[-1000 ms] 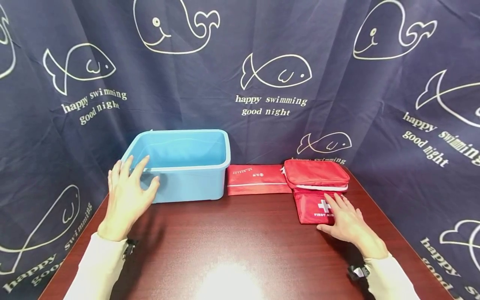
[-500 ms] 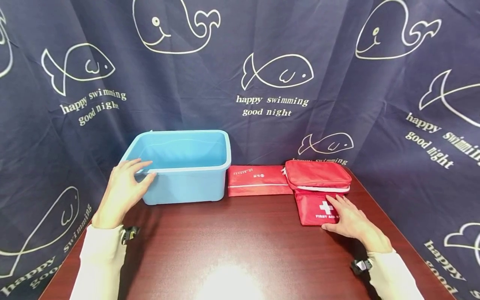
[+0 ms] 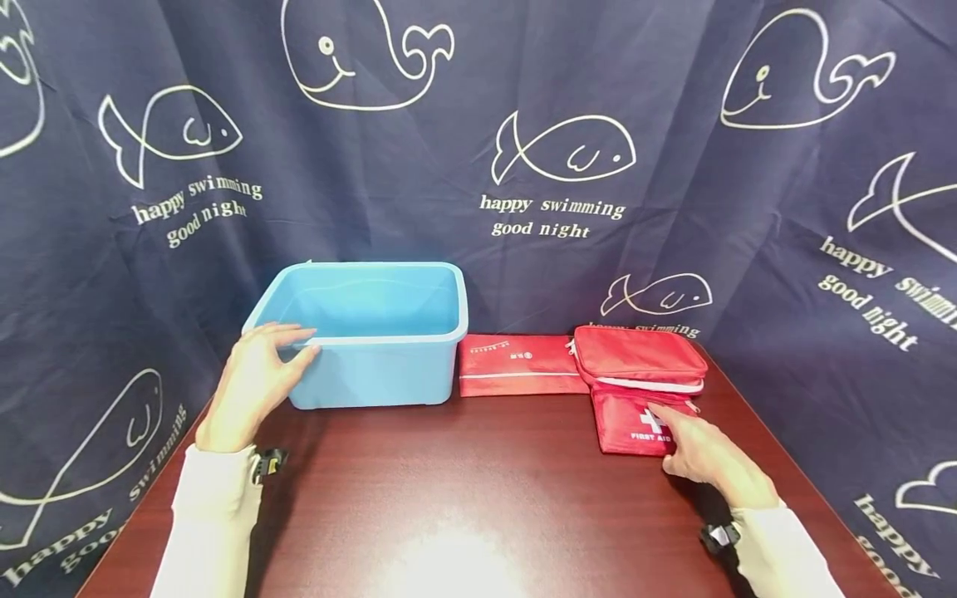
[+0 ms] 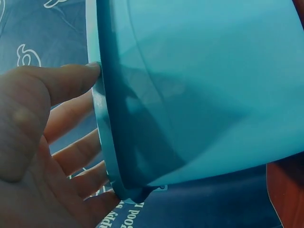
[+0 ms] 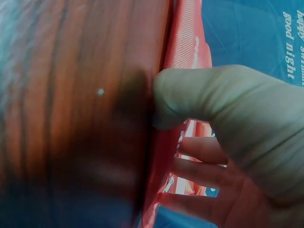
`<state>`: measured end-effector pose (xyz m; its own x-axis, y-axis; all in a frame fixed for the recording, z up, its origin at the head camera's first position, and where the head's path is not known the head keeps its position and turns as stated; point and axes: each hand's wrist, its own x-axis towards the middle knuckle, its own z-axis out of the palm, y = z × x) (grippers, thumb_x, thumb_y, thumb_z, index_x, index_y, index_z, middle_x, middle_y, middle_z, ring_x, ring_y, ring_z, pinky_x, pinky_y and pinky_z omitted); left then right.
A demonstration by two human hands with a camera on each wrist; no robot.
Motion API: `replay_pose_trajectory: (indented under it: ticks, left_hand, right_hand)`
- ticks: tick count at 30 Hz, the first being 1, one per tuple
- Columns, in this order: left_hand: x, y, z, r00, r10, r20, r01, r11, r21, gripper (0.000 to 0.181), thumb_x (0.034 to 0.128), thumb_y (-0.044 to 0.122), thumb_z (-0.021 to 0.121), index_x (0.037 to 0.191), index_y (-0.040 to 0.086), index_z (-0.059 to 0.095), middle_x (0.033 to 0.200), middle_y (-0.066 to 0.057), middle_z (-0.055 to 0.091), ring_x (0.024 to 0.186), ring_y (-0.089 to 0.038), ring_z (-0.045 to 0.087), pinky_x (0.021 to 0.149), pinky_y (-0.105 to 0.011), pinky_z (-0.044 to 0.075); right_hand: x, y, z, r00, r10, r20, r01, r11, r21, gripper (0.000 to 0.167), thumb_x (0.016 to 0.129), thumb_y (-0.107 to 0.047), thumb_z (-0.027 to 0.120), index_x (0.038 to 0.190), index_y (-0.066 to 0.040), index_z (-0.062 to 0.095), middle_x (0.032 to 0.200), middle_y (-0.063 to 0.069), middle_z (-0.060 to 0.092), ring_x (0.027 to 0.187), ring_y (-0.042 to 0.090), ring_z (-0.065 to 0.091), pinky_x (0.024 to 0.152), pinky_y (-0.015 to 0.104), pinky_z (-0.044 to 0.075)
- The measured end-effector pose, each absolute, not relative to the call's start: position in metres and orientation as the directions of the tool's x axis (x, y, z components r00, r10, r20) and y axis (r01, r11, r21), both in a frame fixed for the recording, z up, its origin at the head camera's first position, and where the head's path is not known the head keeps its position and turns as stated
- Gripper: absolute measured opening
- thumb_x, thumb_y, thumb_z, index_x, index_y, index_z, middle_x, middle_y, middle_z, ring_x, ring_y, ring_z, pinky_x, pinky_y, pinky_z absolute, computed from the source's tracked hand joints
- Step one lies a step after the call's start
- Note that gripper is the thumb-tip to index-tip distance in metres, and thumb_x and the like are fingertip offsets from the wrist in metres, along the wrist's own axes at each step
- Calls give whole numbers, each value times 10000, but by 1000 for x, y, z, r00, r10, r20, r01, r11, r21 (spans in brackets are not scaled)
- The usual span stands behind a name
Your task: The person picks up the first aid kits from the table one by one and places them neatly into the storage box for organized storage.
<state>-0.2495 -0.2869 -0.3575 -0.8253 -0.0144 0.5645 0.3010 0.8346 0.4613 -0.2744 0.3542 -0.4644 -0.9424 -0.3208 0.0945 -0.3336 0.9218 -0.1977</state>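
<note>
A light blue plastic bin (image 3: 381, 374) stands at the back left of the table. My left hand (image 3: 257, 378) is at its front left corner, fingers over the rim and thumb against the rim's front; some fingertips are hidden behind the rim in the left wrist view. At the right lies a flat red first aid pouch (image 3: 628, 423) with a white cross. My right hand (image 3: 706, 448) pinches its right side, index finger on top and bent thumb at the near edge. A thicker red zip case (image 3: 639, 353) overlaps the pouch's far part.
Between the bin and the zip case lies another flat red pouch (image 3: 523, 378) with a white line across it. A dark blue curtain (image 3: 419, 166) with whale and fish drawings encloses the table. The reddish-brown tabletop (image 3: 449, 473) reflects a bright glare near the front.
My left hand has lowered from above the bin's corner onto its rim. The right thumb has drawn in and bent at the pouch's near edge. The bin and pouches stay put.
</note>
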Motion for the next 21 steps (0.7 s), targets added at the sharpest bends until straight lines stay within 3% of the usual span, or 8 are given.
replay_pose_trajectory:
  ticks: [7,13,21]
  left_hand:
    - [-252,-287,-359,-852,-66,520,235,839,491,306,934,269,757,1201,122,788,1212,-107,755,1227,-355,659,997,-549,493]
    - [-252,-286,-359,-854,-91,513,211,840,500,300,930,291,768,1192,149,797,1216,-95,756,1191,-371,678,926,-575,521]
    - [-250,-289,-359,-854,-100,511,208,834,511,300,928,317,774,1184,163,802,1210,-101,757,1207,-357,673,947,-565,516]
  right_hand:
    - [-271,363,-471,-947,-295,125,-315,926,-209,799,666,-129,857,1387,40,559,1180,282,666,982,435,648,892,642,539]
    - [-267,374,-475,-942,-283,179,-322,912,-254,622,769,-123,804,1345,33,628,1186,295,690,992,421,678,900,624,546]
    - [-269,380,-474,-922,-301,243,-360,899,-249,407,851,-144,820,1240,-53,741,921,154,767,831,336,712,793,586,577]
